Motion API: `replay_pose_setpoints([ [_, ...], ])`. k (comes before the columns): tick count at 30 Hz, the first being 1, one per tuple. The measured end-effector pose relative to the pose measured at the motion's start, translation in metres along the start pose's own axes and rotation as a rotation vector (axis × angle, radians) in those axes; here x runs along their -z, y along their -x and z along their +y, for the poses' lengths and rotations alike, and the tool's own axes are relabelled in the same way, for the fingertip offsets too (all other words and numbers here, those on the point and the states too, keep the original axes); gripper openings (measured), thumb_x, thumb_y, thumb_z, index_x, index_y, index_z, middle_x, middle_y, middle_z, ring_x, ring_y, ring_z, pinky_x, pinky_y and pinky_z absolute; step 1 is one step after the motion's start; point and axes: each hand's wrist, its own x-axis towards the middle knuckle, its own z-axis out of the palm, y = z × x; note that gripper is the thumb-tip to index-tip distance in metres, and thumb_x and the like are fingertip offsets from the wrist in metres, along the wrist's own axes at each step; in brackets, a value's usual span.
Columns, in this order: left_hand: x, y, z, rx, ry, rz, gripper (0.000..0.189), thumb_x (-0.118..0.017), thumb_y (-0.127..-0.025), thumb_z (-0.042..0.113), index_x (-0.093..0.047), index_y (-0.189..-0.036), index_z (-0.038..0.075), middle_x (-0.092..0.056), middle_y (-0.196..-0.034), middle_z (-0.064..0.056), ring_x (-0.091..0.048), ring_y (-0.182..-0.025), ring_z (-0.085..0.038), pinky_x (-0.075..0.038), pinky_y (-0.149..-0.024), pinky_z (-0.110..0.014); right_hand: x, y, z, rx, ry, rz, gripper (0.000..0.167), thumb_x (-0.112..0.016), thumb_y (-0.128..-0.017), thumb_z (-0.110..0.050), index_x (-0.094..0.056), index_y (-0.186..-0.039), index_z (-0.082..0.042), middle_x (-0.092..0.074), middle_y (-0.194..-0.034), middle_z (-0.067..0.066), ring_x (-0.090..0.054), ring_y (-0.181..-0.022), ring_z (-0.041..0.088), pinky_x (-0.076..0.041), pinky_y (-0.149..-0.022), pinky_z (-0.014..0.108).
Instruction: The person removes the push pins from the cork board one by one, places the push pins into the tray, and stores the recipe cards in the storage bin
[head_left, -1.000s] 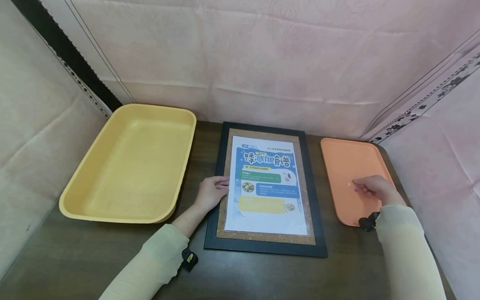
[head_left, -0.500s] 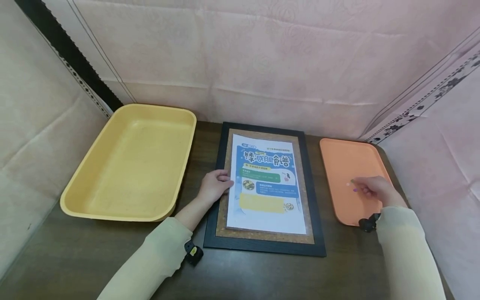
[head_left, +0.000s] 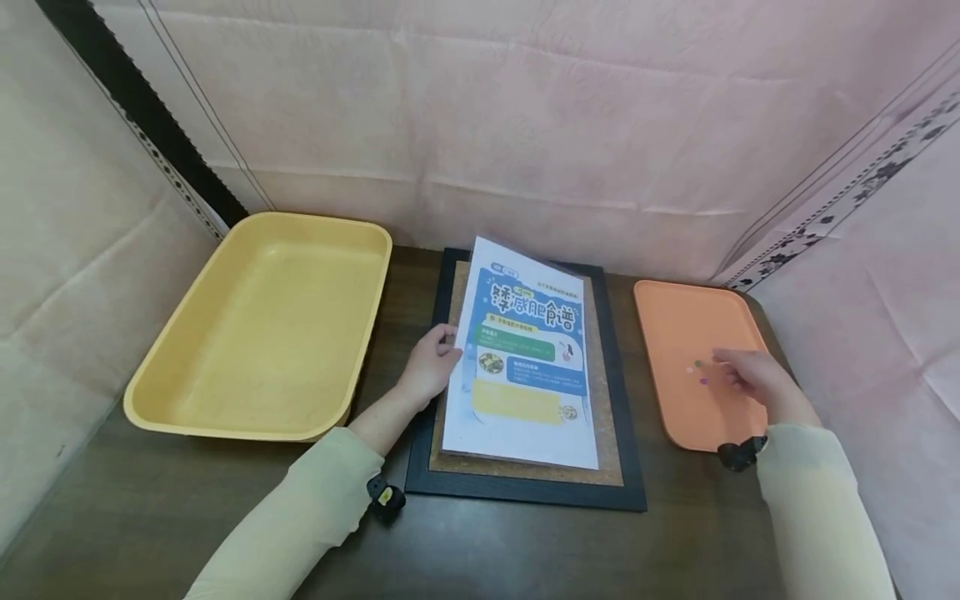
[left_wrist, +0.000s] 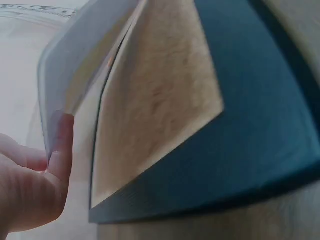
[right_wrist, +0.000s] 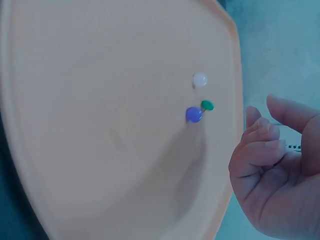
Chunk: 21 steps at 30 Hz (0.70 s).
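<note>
My left hand [head_left: 427, 367] pinches the left edge of a printed sheet [head_left: 528, 354] with Chinese text and coloured boxes. The sheet tilts, its upper left corner raised off the black-framed cork board [head_left: 613, 446]. In the left wrist view, thumb and fingers grip the sheet's edge, and bare cork [left_wrist: 160, 95] shows beside it. Over the orange tray [head_left: 693, 312], my right hand [head_left: 759, 382] hovers with fingers loosely bent and nothing visible in them. Near its fingertips lie a green thumbtack [right_wrist: 207, 105], a purple thumbtack [right_wrist: 194, 114] and a pale thumbtack [right_wrist: 199, 80].
A large yellow tray [head_left: 258, 333] stands on the left of the dark wooden table [head_left: 480, 550]. Pale patterned cloth [head_left: 525, 108] hangs behind and along both sides. Each wrist wears a small black camera.
The sheet was lying nearly flat on the cork board; my left hand has raised it, and its top has tipped up. My right fingertips have drawn slightly right, uncovering the green thumbtack.
</note>
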Motion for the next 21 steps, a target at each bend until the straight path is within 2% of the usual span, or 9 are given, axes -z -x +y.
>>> replay_pose_setpoints([
  [2, 0.008, 0.003, 0.004, -0.013, 0.011, 0.003, 0.029, -0.045, -0.098, 0.018, -0.047, -0.127, 0.011, -0.064, -0.114, -0.016, -0.067, -0.095, -0.026, -0.057, -0.077, -0.035, -0.001, 0.003, -0.003, 0.018, -0.014, -0.003, 0.051, -0.046, -0.096, -0.040, -0.050, -0.122, 0.004, -0.047, -0.069, -0.009, -0.046, -0.063, 0.007, -0.045, -0.061, 0.020],
  [8, 0.037, 0.013, 0.020, -0.068, 0.029, -0.006, 0.035, -0.043, -0.099, 0.016, -0.042, -0.134, 0.009, -0.061, -0.116, -0.021, -0.066, -0.098, -0.029, -0.057, -0.077, -0.035, -0.015, 0.014, -0.014, 0.062, -0.026, 0.004, 0.055, -0.048, -0.094, -0.043, -0.050, -0.125, 0.003, -0.050, -0.072, -0.010, -0.052, -0.064, 0.005, -0.050, -0.065, 0.021],
  [12, 0.061, 0.017, 0.029, -0.085, 0.023, 0.022, 0.039, -0.041, -0.099, 0.015, -0.039, -0.138, 0.009, -0.060, -0.117, -0.022, -0.066, -0.096, -0.029, -0.057, -0.075, -0.034, -0.032, 0.020, -0.024, 0.124, -0.017, -0.010, 0.062, -0.046, -0.096, -0.041, -0.038, -0.133, 0.008, -0.055, -0.075, -0.011, -0.057, -0.067, 0.004, -0.054, -0.073, 0.022],
  [16, 0.089, 0.022, 0.032, -0.078, 0.026, 0.068, 0.044, -0.038, -0.100, 0.016, -0.035, -0.144, 0.011, -0.058, -0.119, -0.023, -0.066, -0.088, -0.022, -0.057, -0.071, -0.031, -0.045, 0.024, -0.032, 0.180, 0.024, -0.037, 0.063, -0.042, -0.098, -0.040, -0.034, -0.136, 0.010, -0.054, -0.079, -0.008, -0.054, -0.070, 0.006, -0.053, -0.074, 0.022],
  [21, 0.124, 0.032, 0.034, -0.080, 0.025, 0.124, 0.048, -0.035, -0.101, 0.020, -0.028, -0.148, 0.014, -0.058, -0.120, -0.023, -0.065, -0.079, -0.009, -0.057, -0.069, -0.027, -0.058, 0.028, -0.042, 0.211, 0.057, -0.061, 0.061, -0.040, -0.099, -0.038, -0.035, -0.135, 0.010, -0.051, -0.083, -0.005, -0.052, -0.073, 0.008, -0.050, -0.074, 0.023],
])
